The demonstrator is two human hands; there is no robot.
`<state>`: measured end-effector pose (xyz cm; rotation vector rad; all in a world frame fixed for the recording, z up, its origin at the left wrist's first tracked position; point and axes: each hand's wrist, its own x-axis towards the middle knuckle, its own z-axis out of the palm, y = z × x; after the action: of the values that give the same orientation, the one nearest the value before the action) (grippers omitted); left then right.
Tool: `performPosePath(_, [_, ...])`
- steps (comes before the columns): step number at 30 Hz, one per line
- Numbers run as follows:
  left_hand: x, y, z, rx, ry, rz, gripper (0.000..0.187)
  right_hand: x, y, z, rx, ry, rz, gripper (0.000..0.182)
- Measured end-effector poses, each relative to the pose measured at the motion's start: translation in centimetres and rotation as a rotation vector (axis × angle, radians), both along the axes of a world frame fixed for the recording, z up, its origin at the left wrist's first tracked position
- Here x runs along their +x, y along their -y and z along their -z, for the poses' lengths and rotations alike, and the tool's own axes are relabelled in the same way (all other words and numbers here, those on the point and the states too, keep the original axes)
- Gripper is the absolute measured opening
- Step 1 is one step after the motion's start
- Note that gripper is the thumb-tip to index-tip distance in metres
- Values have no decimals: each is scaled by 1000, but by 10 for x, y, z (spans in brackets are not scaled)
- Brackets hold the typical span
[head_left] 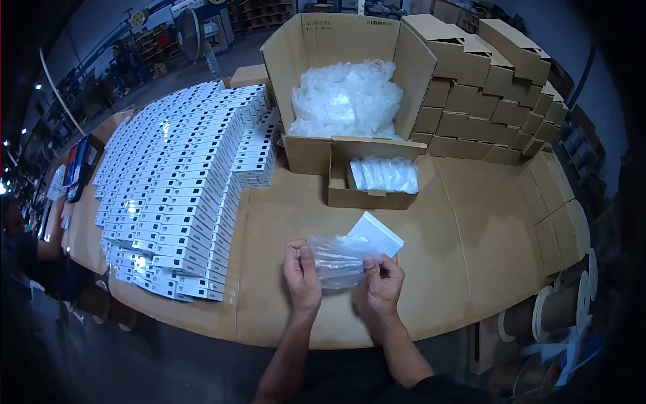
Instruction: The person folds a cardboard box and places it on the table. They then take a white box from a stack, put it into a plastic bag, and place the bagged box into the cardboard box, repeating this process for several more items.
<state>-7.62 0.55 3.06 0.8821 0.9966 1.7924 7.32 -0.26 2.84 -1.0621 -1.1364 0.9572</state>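
Worktable: a cardboard-covered tabletop [471, 222] carries everything, and the person stands at its near edge.
Stock at left: rows of small white printed boxes [175, 188] cover the left half, from the far edge to the near edge.
Far edge: a large open carton [316, 47] is full of loose clear bags [346, 101]; stacked plain brown boxes [484, 87] fill the far right corner.
Centre: a small open brown tray box [370, 182] holds bagged pieces.
In hand: a clear plastic bag [340, 259] is held up above the near edge, with a flat white box [377, 232] at its mouth.
Left hand [301, 273]: fingers closed, pinching the bag's left edge.
Right hand [383, 283]: fingers closed on the bag's right edge.
Handling: the bag looks light, limp and slippery, best gripped at its open edges; the box seems light, stiff and easily dented at its corners.
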Motion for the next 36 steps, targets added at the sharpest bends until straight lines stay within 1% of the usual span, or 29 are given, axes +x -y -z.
performPosePath(1, [2, 2, -4, -4, 109, 70, 29, 2, 0, 0, -9, 40, 7, 28])
performPosePath(3, [8, 4, -13, 7, -50, 57, 28, 2, -2, -11, -33, -60, -12, 27])
performPosePath(4, [8, 6, -12, -21, -64, 80, 29, 2, -2, -15, -50, -110, -20, 26])
performPosePath(5, [9, 8, -11, -48, -78, 102, 29, 2, -2, -14, -22, -92, -49, 26])
performPosePath(7, [-2, 9, 1, -150, 22, 204, 30, 4, -6, -10, 46, -57, -105, 27])
performPosePath(8, [-16, 10, 13, -285, -11, 285, 41, 7, -6, -10, 27, -7, -182, 27])
performPosePath(11, [-18, 6, 10, -199, 63, 107, 45, 10, -1, -20, -77, 160, -289, 25])
performPosePath(15, [-18, 7, -2, 63, 285, 215, 43, 12, 0, -17, -31, 164, -201, 21])
performPosePath(16, [-20, 6, -10, -60, 239, 320, 41, 17, 0, -18, -33, 238, -229, 20])
performPosePath(19, [-13, 14, -7, -6, -97, 370, 46, 9, -4, -22, 131, 193, -144, 26])
performPosePath(20, [-11, 15, -7, -33, -22, 361, 55, 10, -6, -29, 160, 216, -67, 29])
performPosePath(22, [-12, 18, -7, -22, -72, 332, 53, 19, -10, -45, 213, 265, 95, 37])
performPosePath(24, [-14, 21, -7, -48, -136, 302, 51, 31, -15, -50, 279, 349, 89, 41])
performPosePath(26, [-14, 21, -7, -37, -131, 279, 51, 34, -20, -64, 332, 453, 73, 44])
performPosePath(29, [-14, 21, -8, -34, -126, 276, 50, 31, -25, -68, 350, 534, 52, 43])
performPosePath(30, [-14, 21, -8, -38, -125, 278, 50, 27, -25, -75, 302, 528, 30, 39])
performPosePath(33, [-15, 19, -9, -63, -158, 265, 52, 25, -28, -74, 351, 594, -1, 31])
performPosePath(36, [-17, 17, -9, 1, -199, 270, 57, 22, -30, -70, 408, 593, -7, 24])
